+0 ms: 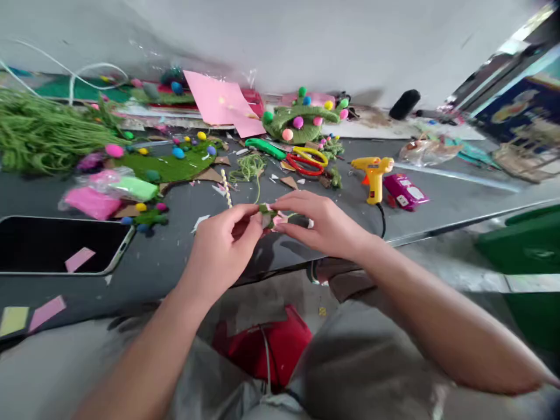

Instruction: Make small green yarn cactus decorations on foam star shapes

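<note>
At the table's edge [306, 248], both hands [269, 227] pinch a partly hidden green-and-pink piece [273, 217].

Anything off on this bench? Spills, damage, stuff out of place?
Pink strip lies on the phone, likely a stray offcut. Scraps litter the table around the red-and-yellow scissors: untidy. No spill visible. Green-and-pink piece in both hands: too small to judge for damage.
</note>
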Available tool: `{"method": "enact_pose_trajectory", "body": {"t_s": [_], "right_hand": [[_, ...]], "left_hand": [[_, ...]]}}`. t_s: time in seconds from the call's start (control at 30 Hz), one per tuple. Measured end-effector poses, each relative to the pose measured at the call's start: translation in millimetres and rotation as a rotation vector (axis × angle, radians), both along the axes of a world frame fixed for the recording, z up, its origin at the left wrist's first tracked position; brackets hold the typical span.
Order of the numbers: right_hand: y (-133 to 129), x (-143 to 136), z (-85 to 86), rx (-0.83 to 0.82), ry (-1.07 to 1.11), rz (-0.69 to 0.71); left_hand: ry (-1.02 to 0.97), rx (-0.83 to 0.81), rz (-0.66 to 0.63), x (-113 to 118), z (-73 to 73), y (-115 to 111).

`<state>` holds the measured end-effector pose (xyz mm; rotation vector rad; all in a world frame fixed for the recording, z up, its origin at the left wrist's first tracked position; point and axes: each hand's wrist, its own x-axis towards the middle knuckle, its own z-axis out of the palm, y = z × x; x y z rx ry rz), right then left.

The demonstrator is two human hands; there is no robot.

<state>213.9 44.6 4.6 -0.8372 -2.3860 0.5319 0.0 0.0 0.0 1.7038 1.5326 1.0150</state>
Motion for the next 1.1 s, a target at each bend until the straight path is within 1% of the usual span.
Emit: {"method": "enact_pose_trajectory", "body": {"t_s": [0.13, 0.27, 0.43, 0.67, 0.77, 0.87, 1.1], "right_hand": [[3, -1, -2.9, 0.007, 0.052, -0.070], [1, -1, -3.4, -0.014, 0.094, -0.050], [-4, -4, -4.2, -0.023, 0.148, -0.083], [-3, -3, 3.4, -0.239, 0.212, -0.105], [-4, -2, 6.0, -0.317, 0.210, -0.107], [-5, -1, 7.8, -0.374, 0.215, -0.112], [2, 7, 17.1, -0.589, 0.182, -0.032]], "left_hand": [[-0.039, -0.023, -0.032, 1, -1.8, -2], [-0.115, -0.051, -0.064, 1, -3.9, -3], [-0.160, -0.082, -0.112, 3, -7.0, -3], [-0.207, -0.108, -0.126, 2, -6.6, -1], [-0.244, -0.152, -0.155, 2, -6.3, 0], [-0.309, -0.208, -0.152, 4, -5.4, 1], [-0.363, -0.246, -0.130, 6, -3.3, 1]]}}
